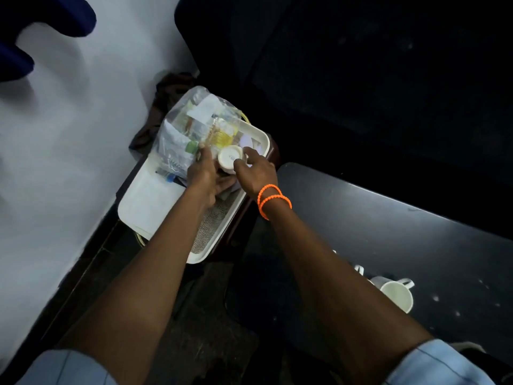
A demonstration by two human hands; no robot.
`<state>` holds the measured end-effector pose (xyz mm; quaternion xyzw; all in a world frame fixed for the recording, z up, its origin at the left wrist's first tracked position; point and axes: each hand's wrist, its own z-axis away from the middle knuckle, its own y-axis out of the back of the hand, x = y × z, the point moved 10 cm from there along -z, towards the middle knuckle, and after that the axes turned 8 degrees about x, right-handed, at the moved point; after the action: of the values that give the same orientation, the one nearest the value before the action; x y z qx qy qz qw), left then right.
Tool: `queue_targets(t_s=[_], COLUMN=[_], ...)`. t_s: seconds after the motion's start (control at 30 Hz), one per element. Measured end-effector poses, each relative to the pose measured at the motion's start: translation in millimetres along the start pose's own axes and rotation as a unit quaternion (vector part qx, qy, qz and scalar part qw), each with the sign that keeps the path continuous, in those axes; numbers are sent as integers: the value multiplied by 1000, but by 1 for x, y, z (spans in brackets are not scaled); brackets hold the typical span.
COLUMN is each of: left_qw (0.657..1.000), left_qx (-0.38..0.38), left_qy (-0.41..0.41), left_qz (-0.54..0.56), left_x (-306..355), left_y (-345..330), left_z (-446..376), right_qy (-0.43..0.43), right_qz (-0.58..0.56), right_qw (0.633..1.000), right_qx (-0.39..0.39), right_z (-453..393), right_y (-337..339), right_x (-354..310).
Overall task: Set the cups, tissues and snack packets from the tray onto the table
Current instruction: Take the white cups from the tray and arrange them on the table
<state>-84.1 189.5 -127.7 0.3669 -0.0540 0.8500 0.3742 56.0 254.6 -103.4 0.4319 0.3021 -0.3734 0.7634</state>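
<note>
A white tray (pixel 150 201) rests on a dark wooden stand by the wall. On its far half lies a clear plastic bag of snack packets (pixel 191 126). An upturned white cup (pixel 231 159) sits at the tray's right side. My left hand (pixel 202 173) wraps around the cup's lower part, and the fingers also touch the bag's edge. My right hand (pixel 254 169), with orange bands on the wrist, pinches the cup's rim from the right. A white mug (pixel 395 294) stands on the dark table (pixel 416 226) at the right. A second mug handle (pixel 359 269) peeks out beside my right forearm.
A white wall (pixel 69 140) runs along the left. A dark cloth (pixel 163 104) is bunched behind the tray. A woven mat (pixel 213 223) lines the tray's near right part. The dark floor lies between the stand and the table.
</note>
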Motion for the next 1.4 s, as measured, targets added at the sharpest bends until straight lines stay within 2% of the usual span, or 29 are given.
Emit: queue_targets(t_s=[0.13, 0.23, 0.3, 0.37, 0.47, 0.57, 0.77, 0.9, 1.27, 1.4], left_qw=[995, 986, 981, 978, 971, 944, 925, 913, 886, 863], left_qx=[-52, -114, -143, -168, -203, -267, -271, -259, -222, -216], left_qy=[16, -16, -42, -63, -124, -160, -175, -210, -263, -300], left_qz=[79, 118, 125, 107, -21, -112, -200, -235, -311, -344], left_x=[-3, -2, -6, -17, -41, -76, -138, -160, -173, -172], left_y=[-2, -10, -19, -33, -57, -89, -121, -128, -127, -125], left_z=[6, 21, 33, 46, 66, 86, 96, 99, 100, 113], right_qy=[-20, -39, -45, -62, -113, -153, -207, -192, -149, -86], right_qz=[-164, -260, -282, -302, -328, -305, -180, -115, -38, 6], right_qw=[986, 964, 957, 950, 937, 938, 959, 968, 985, 992], right_qx=[20, 41, 46, 52, 47, 56, 70, 117, 78, 89], right_z=[15, 20, 24, 26, 32, 37, 49, 60, 64, 76], right_y=[17, 36, 51, 66, 81, 97, 127, 145, 149, 172], right_x=[9, 25, 39, 59, 102, 148, 201, 214, 217, 215])
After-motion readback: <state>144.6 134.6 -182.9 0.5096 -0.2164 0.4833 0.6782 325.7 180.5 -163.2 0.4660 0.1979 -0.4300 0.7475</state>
